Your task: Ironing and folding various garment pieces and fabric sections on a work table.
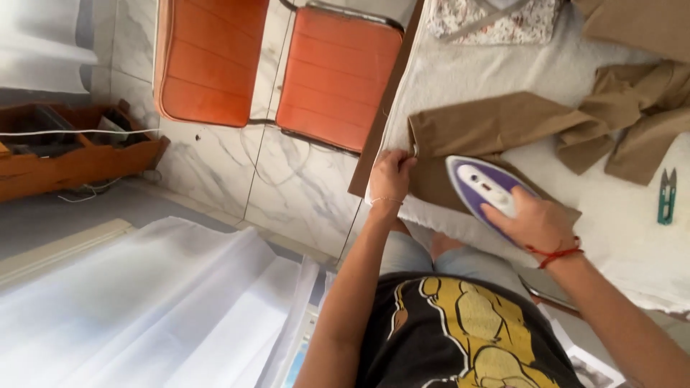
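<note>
A tan-brown garment (503, 126) lies spread on a white padded ironing surface (474, 68). My left hand (390, 174) pinches the garment's edge at the near-left corner of the surface. My right hand (528, 219) grips the handle of a purple and white iron (480, 185), which rests sole-down on the garment just right of my left hand. The rest of the brown cloth bunches toward the right (640, 108).
Green thread snips (666, 195) lie at the surface's right edge. A floral fabric piece (496, 21) sits at the far end. Two orange cushioned chairs (338, 72) stand on the marble floor to the left, with a wooden rack (72, 147) and white sheer fabric (144, 309) nearby.
</note>
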